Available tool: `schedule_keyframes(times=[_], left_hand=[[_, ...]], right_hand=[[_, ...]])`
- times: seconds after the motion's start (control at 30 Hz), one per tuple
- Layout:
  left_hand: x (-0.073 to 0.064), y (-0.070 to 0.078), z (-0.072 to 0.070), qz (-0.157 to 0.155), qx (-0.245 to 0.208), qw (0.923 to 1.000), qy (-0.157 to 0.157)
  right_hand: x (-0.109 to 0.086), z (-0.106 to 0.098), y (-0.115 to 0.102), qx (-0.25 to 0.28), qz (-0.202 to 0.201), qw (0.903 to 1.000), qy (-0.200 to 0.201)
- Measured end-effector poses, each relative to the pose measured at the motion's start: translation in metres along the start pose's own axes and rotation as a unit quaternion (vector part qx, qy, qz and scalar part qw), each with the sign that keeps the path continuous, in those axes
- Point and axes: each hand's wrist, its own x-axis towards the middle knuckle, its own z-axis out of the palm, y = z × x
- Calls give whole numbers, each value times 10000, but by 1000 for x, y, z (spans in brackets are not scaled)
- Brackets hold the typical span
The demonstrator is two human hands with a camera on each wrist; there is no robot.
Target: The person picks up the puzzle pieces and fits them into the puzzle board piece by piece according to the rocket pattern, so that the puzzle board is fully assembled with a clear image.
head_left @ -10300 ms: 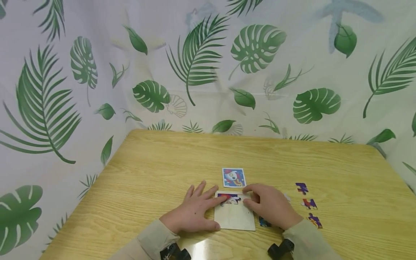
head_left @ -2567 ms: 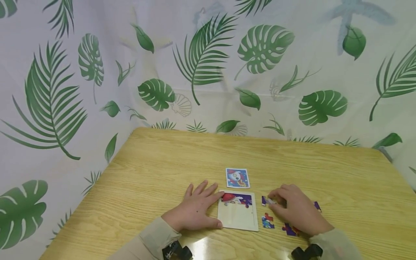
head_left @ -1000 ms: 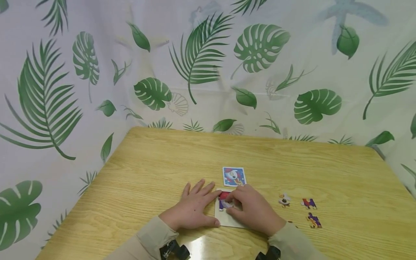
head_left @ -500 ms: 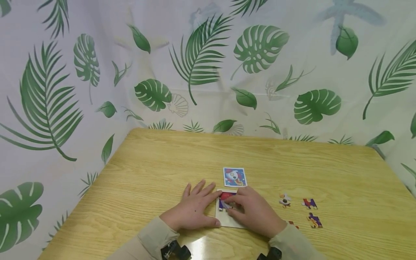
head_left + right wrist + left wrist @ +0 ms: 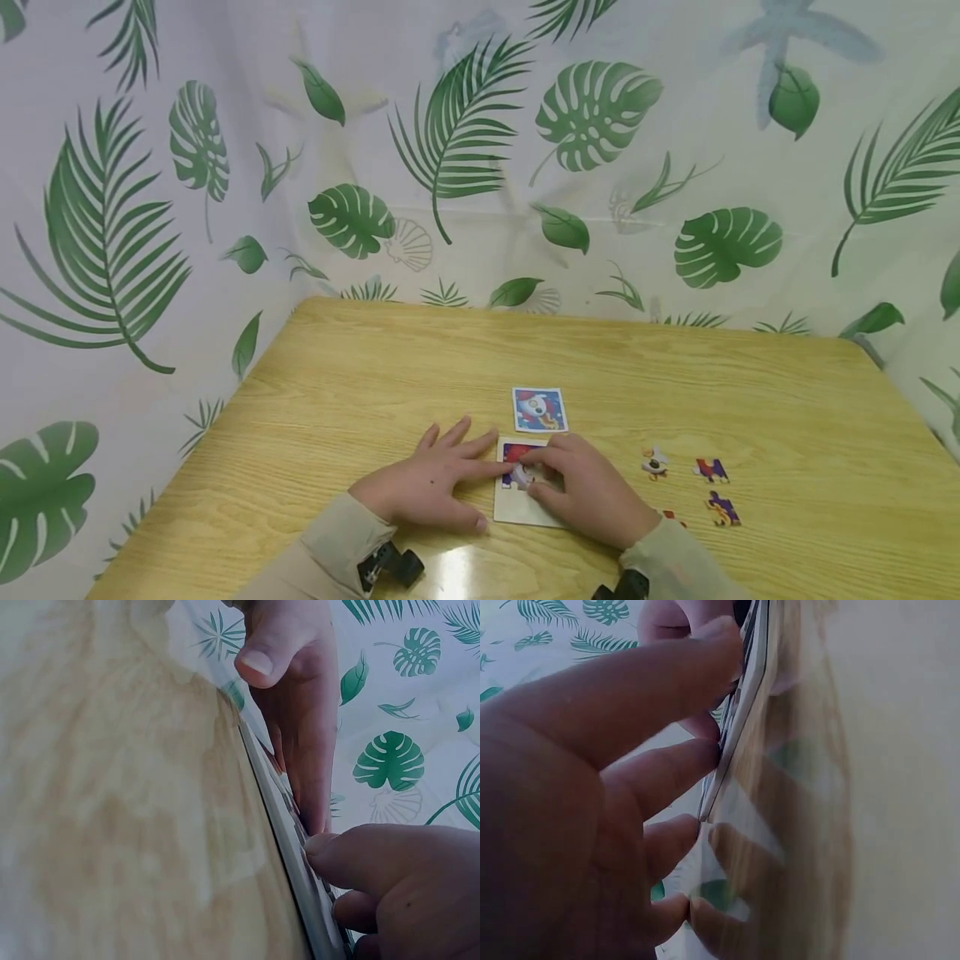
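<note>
Well short of the worktop's (image 5: pixel 375 358) far edge, the puzzle tray (image 5: pixel 517 510) lies flat, and both hands are on it! The left hand (image 5: pixel 427 483) comes in from the tray's left edge, fingers spread and fairly straight, gripping nothing; its forefinger reaches over that edge to the pieces inside, while the thumb rests just beside the tray, near its lower left corner. Across from it, the right hand (image 5: pixel 588 487) leans over the tray's right side, covering much of it, thumb and forefinger nearly together, pinching a pale piece (image 5: pixel 520 477) near the left forefinger's tip. Red and purple puzzle parts (image 5: pixel 517 452) show in the tray's upper left corner; the bare board shows along its near edge.

Just beyond the tray's far edge sits the picture card (image 5: pixel 540 408), a white figure on blue. Over toward the worktop's right edge, loose on the wood: a white piece (image 5: pixel 655 462), a red-and-purple piece (image 5: pixel 711 470) and, nearer, a purple-and-yellow piece (image 5: pixel 722 508). A red piece (image 5: pixel 673 517) peeps out, partly hidden by the right forearm. Behind the worktop's far edge hangs the leaf-print curtain (image 5: pixel 480 275), and small black cameras (image 5: pixel 390 567) ride on both wrists.
</note>
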Motion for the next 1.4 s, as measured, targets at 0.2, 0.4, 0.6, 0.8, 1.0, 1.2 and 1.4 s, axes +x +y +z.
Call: schedule_keyframes(times=[0.2,0.4,0.6,0.8,1.0,1.2,1.4], left_hand=[[0,1,0,-56,91,9999,36],[2,7,1,-186,196,9993,249],[6,14,4,-373,270,9978,478],[10,15,7,-527,207,9969,543],[11,15,10,-491,300,9967,571],[12,15,12,-438,326,9970,557],[11,15,13,-467,249,9970,572]], right_hand=[[2,0,-2,132,118,9998,-5],[4,0,-3,46,87,9999,78],[6,-2,-3,-26,-63,9999,110],[6,-2,-1,43,-102,9998,151],[5,-7,3,354,376,9986,128],[2,-21,13,360,604,9975,75],[-7,-41,32,247,524,9980,258]])
